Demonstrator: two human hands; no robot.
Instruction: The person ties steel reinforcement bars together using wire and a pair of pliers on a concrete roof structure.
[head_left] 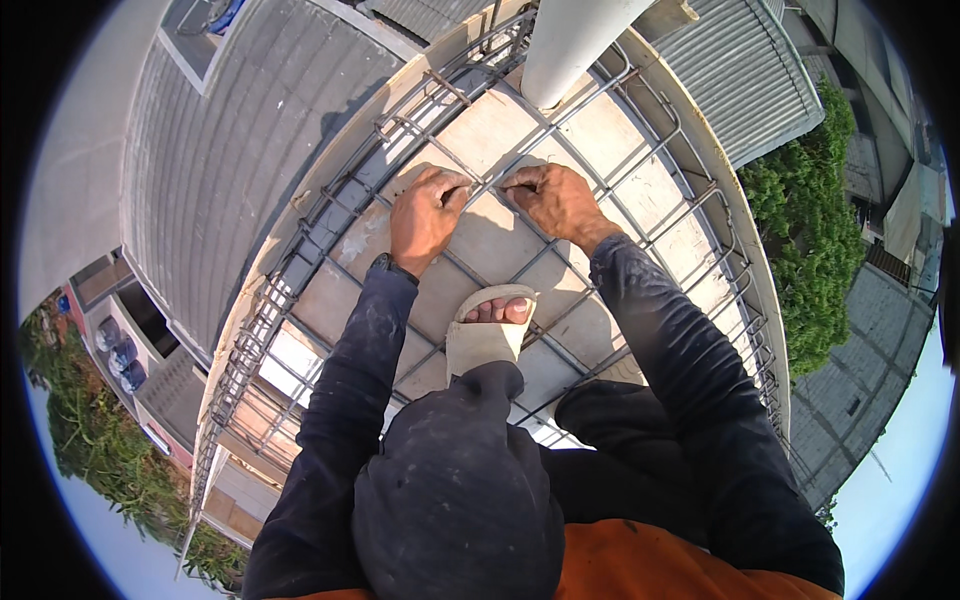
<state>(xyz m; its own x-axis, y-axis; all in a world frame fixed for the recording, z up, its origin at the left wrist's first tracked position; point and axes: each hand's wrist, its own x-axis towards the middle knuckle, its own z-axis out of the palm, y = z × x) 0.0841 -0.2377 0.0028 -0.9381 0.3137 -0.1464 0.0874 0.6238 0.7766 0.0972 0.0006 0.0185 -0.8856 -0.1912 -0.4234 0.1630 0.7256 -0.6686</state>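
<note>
A grid of steel reinforcing bars [481, 187] spreads over pale formwork panels [489, 130]. On the left of one bar crossing, my left hand [424, 217] is closed, thumb and fingers pinched together. My right hand [562, 204] faces it from the other side of the crossing, its fingers also curled into a pinch. Whatever either hand holds, if anything, is too small or hidden to make out. A light sandal [482, 346] on my foot rests among the bars below my hands.
A thick white pipe [573, 50] rises beyond my hands. Bent stirrups [668, 120] line the edges, inside a raised board rim [741, 205]. Past the rim lie grey corrugated roofs [250, 130], well below, and a green tree [803, 225] on the right.
</note>
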